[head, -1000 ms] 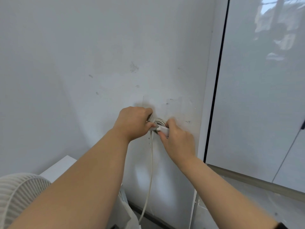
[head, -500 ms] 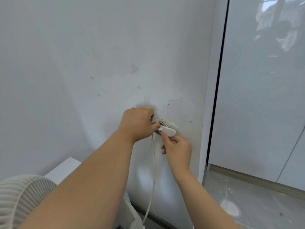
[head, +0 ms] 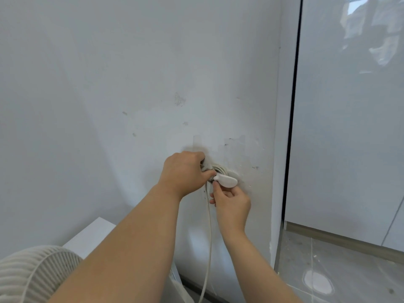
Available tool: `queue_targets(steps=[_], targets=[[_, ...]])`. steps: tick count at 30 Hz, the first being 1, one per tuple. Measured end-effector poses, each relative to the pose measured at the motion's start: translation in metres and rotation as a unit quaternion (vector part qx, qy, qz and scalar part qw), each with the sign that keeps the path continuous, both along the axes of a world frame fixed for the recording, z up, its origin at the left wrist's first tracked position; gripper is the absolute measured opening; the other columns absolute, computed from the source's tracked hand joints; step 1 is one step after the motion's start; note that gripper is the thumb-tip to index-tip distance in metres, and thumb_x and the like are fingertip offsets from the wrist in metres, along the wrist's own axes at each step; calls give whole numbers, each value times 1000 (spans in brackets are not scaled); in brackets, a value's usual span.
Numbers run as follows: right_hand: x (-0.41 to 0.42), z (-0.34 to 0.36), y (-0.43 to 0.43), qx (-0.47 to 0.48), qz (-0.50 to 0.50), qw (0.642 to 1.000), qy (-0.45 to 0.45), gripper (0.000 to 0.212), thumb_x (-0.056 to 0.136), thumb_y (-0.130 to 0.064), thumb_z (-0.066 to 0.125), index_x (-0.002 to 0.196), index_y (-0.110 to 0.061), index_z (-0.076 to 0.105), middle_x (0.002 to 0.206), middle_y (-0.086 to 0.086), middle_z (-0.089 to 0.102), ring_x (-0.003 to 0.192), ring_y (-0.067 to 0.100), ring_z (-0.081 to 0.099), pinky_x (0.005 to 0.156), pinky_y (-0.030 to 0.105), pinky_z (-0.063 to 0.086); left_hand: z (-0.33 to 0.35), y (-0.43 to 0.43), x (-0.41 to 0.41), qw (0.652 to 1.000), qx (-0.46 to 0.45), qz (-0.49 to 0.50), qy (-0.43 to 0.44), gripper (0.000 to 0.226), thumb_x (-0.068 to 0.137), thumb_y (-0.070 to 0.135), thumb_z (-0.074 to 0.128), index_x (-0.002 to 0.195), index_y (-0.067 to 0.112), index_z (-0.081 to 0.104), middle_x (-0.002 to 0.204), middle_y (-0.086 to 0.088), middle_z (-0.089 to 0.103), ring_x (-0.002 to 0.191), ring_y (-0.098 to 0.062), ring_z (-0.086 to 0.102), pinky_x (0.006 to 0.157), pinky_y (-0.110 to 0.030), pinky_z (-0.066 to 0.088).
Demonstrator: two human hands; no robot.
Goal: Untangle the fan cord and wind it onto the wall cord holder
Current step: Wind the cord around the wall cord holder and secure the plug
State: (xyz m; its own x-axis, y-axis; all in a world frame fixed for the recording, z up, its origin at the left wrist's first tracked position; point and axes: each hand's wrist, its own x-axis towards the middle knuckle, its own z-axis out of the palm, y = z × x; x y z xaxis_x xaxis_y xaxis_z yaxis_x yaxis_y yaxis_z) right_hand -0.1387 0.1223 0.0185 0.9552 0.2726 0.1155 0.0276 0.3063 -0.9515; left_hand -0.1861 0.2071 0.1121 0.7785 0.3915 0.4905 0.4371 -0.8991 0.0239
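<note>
Fingers: those of the left hand (head: 183, 171) are curled tight, thumb and fingers (head: 207, 172) gripping the coiled cord (head: 221, 168) against the wall (head: 109, 84).
Right hand (head: 232, 204): held just below, fingers folded in, the top fingertip touching the underside of the holder (head: 227, 180) at its white tab; whether it grips anything cannot be told.
Wall: pale and scuffed, with small grey marks and a patch of lighter paint above the hands.
Room: a glossy panel (head: 349, 127) stands to the right behind a dark vertical strip, over a grey floor (head: 341, 267); a white box (head: 91, 235) and a fan (head: 32, 272) sit at lower left.
Cord: wound in loops behind the tab, between the left fingertips and the wall; one strand drops straight down past the right hand, close to its knuckles, and out of the bottom of the view.
Holder: fixed to the wall, between the two hands, the tab pointing right.
</note>
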Motion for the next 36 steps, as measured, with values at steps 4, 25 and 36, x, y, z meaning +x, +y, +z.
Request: queue_targets(steps=[4, 25, 36], targets=[[5, -4, 5, -29, -18, 999, -23, 16, 80, -21, 71, 65, -17, 66, 58, 3, 66, 55, 20, 64, 63, 46, 55, 0, 0, -2, 1000, -6, 1, 4, 42, 80, 54, 60, 66, 19, 41, 57, 7, 42, 63, -19, 47, 51, -27, 28], [15, -3, -1, -47, 75, 996, -32, 15, 87, -18, 64, 74, -10, 66, 50, 4, 59, 40, 11, 50, 44, 24, 43, 3, -4, -1, 999, -44, 11, 6, 25, 84, 42, 60, 85, 17, 54, 62, 7, 47, 69, -20, 50, 57, -27, 33], [29, 18, -36, -200, 128, 963, -126, 21, 83, -31, 67, 69, -15, 68, 55, 3, 63, 42, 12, 54, 47, 24, 45, 4, -21, -3, 967, -235, -17, -94, 29, 78, 25, 71, 104, 25, 60, 83, 9, 53, 83, -14, 53, 76, -27, 46]])
